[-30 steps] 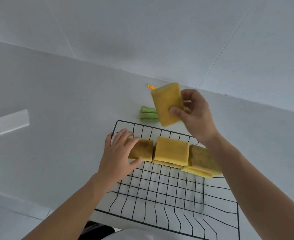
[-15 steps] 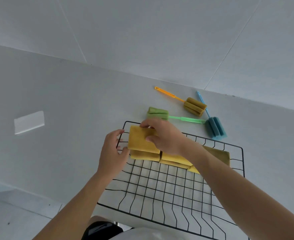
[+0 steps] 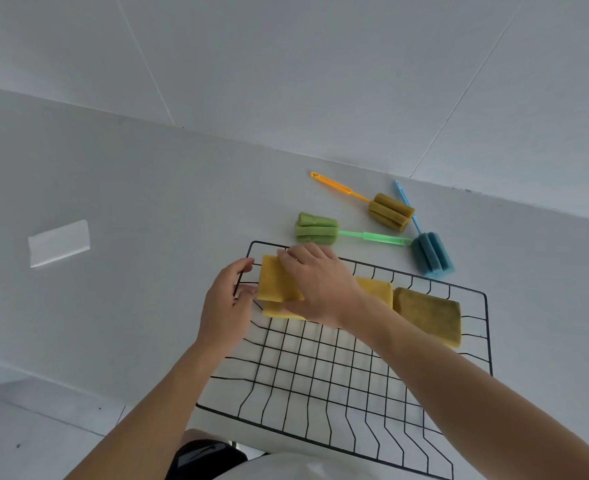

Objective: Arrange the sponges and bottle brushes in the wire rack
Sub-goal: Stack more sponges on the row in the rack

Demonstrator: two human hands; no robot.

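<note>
Top sponge (image 3: 276, 285): light, soft foam — you can expect it to squash and spring back, so press flat or pinch its short edges instead of one corner.
Where it lies: in the wire rack (image 3: 487, 327), at its 10 o'clock corner, stacked on another yellow sponge (image 3: 277, 310).
Right hand (image 3: 317, 284): fingers spread flat on the top sponge, thumb against the stack's near edge — pressing, not clenched.
Left hand (image 3: 225, 308): fingers curled round the rack's left rim wire, just beside the stack.
Other sponges: a yellow one (image 3: 378, 289) and a browner one (image 3: 428, 311) toward 2 o'clock.
Bottle brushes: green (image 3: 315, 228), orange (image 3: 390, 211), blue (image 3: 431, 252) on the surface beyond the rack — stiff handles are your best hold.
</note>
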